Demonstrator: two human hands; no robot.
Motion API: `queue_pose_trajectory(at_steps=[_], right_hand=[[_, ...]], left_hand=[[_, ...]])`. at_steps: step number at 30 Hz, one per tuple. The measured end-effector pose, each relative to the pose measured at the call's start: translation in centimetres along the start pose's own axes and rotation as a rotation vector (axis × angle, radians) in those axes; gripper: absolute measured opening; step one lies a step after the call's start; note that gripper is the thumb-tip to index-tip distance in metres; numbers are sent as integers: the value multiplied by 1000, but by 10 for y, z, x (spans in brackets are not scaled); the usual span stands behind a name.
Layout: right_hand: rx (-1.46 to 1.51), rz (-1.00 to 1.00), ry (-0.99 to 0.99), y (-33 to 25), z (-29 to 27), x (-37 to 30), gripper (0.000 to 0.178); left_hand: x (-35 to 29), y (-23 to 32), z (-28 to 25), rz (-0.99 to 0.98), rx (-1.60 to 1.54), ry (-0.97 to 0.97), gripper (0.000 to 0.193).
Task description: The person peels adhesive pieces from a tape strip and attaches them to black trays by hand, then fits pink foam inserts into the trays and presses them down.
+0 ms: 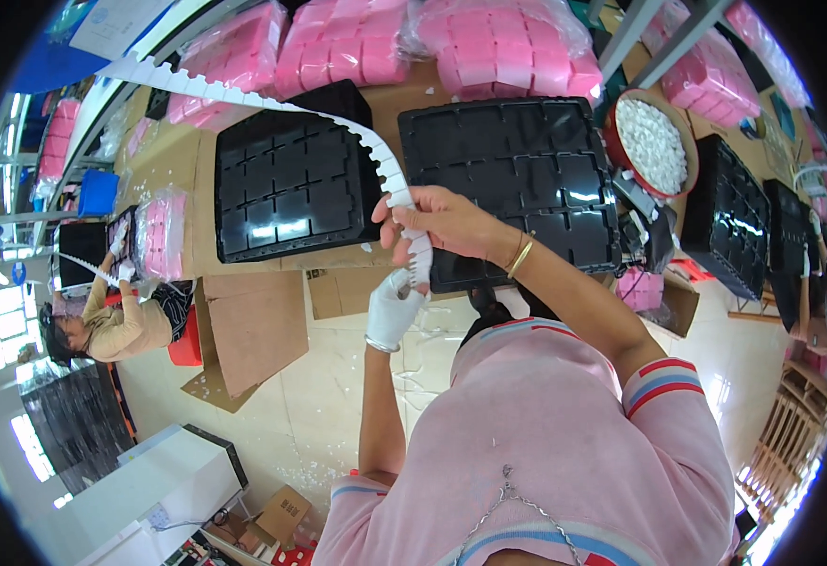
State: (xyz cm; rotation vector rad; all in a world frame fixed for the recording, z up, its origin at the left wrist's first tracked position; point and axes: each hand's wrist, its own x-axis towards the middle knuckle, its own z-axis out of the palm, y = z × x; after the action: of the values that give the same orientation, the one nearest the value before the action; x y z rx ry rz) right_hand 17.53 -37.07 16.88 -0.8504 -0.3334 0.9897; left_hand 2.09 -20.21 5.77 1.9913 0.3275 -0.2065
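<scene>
Currently, a white notched strip [396, 177] is held between both hands, near the front edge of the worktop [202, 217]. Its upper part is passed in a curve above the left tray [286, 179] and carried off toward the upper left of the view. By the bare right hand [446, 222] the strip is gripped a little above its lower end, the thumb being laid across it and the fingers set behind. By the left hand [393, 311], clad in a white glove, the lower end is taken; its fingers are closed on the strip. A gold bracelet [521, 259] is worn on the right wrist.

Two black trays are placed side by side, the right tray [512, 179] being partly covered by the right hand and forearm. To its right, a round bowl [611, 141] is filled with small white pieces [651, 146]. Pink packs [343, 47], wrapped in clear film, are lined up behind the trays. At far left, a co-worker [131, 325] is seen with white-gloved hands at another strip [90, 267].
</scene>
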Motion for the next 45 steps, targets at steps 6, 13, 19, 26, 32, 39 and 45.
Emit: queue_pose_trajectory(at_steps=[6,13,19,26,32,39,45], right_hand=[[333,116,-208,-26,11,-30,39],[519,153,-500,-35,16,-19,44],[413,126,-66,-39,-14,-17,45],[-488,-44,430,14,-92,-120,48],[-543,23,646,30,-78,-182,25],[144,251,403,29,-112,-220,15],[-134,259,482,39,-113,-230,17]], left_hand=[[11,28,-13,145,-579,-853,55],[31,49,68,84,-648,-1263,53],[25,97,85,-9,-626,-977,21],[18,90,108,-91,-956,-372,34],[28,108,117,31,-767,-441,47],[42,124,117,55,-813,-645,41],[36,131,129,-34,-573,-429,5]])
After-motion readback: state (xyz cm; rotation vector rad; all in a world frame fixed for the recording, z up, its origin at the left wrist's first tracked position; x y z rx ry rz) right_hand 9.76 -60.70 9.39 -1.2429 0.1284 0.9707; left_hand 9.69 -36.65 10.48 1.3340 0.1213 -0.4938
